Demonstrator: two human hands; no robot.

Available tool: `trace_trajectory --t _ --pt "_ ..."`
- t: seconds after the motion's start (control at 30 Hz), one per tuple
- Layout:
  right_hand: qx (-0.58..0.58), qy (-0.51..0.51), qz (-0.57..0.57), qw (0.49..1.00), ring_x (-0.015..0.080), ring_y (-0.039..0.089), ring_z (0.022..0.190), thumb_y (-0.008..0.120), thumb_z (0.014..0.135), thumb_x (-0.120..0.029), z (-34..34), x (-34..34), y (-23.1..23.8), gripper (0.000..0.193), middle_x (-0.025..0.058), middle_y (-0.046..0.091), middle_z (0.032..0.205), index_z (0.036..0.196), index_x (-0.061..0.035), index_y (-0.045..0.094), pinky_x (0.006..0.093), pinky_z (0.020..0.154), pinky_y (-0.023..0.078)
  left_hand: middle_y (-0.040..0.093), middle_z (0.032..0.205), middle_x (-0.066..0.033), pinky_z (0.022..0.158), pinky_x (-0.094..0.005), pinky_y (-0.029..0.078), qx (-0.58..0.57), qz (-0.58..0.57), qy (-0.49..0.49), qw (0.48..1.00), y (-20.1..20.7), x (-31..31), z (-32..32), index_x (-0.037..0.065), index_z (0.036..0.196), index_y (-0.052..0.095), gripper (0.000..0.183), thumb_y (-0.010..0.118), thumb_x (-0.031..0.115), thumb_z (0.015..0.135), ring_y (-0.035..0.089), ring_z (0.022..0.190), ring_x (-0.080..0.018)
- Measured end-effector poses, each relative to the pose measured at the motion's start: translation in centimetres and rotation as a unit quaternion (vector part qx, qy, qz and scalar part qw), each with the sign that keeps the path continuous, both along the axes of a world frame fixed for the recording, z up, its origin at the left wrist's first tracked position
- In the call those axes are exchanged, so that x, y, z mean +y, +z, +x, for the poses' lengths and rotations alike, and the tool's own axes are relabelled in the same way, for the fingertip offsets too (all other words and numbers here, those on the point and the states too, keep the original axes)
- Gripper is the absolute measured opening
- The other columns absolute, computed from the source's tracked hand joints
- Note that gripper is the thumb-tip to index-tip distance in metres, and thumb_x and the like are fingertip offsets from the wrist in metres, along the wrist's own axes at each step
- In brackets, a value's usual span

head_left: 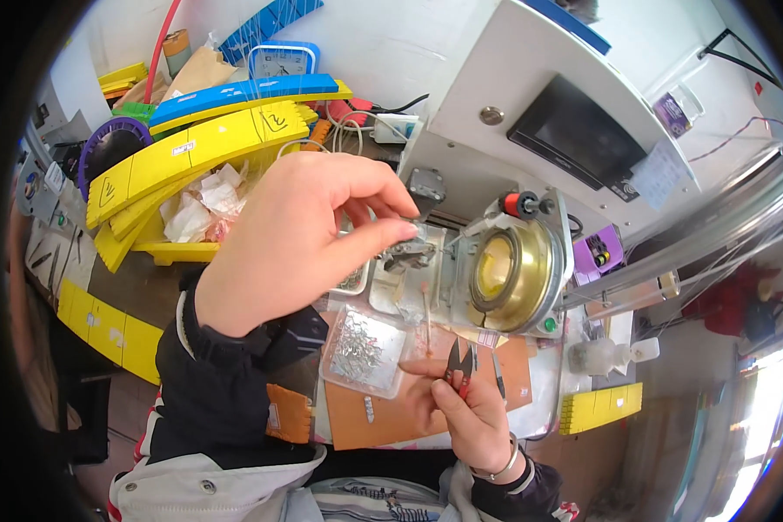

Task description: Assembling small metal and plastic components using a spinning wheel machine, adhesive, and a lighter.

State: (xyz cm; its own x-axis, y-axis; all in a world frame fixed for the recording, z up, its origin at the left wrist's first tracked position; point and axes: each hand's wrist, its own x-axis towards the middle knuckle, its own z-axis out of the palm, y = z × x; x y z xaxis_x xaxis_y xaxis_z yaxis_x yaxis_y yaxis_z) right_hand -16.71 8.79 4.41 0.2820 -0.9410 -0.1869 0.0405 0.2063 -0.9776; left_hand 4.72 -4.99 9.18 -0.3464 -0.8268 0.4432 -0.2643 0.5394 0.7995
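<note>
My left hand (291,230) is raised above the bench. Its thumb and forefinger are brought together in a pinch, and anything between the tips is too small to make out. Lower right, my right hand (470,424) holds small red-handled cutting pliers (461,370), their dark jaws pointing up and slightly parted. A clear square tray (365,350) of small silvery metal pieces lies left of the pliers. Beneath the right hand is a brown mat (348,422). Past the left fingertips stands a small metal fixture (409,254) of the machine.
A brass-coloured round bowl (513,274) on the machine stands right of the fixture, below a dark screen (574,130). Yellow slotted strips (183,157) and a yellow bin (178,252) crowd the left. A purple box (598,252) sits at right. Thin strands cross the right side.
</note>
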Motion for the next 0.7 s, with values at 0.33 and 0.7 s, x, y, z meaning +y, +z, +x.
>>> trace_trajectory --t 0.33,0.7 --pt "-0.288 -0.028 0.148 0.946 0.0063 0.025 0.052 0.027 0.108 -0.053 2.1 -4.4 -1.0 0.060 -0.0051 0.029 0.065 0.105 -0.0003 0.055 0.0225 0.048 0.023 0.065 0.093 -0.0120 0.068 -0.0372 0.051 -0.139 -0.106 -0.055 0.983 -3.9 -3.2 -0.8 0.002 0.092 0.072 0.017 0.075 0.010 0.078 0.064 0.080 -0.0287" --pt "-0.426 -0.043 0.197 0.882 0.0055 0.026 0.054 0.029 0.109 -0.049 1.1 -6.0 -2.7 0.051 -0.0058 0.030 0.064 0.102 -0.0057 0.053 0.0216 0.047 0.022 0.061 0.078 -0.0116 0.065 -0.0363 0.048 -0.139 -0.061 -0.111 0.982 -2.5 -2.8 -0.7 0.000 0.088 0.055 0.012 0.065 0.006 0.087 0.062 0.072 -0.0265"
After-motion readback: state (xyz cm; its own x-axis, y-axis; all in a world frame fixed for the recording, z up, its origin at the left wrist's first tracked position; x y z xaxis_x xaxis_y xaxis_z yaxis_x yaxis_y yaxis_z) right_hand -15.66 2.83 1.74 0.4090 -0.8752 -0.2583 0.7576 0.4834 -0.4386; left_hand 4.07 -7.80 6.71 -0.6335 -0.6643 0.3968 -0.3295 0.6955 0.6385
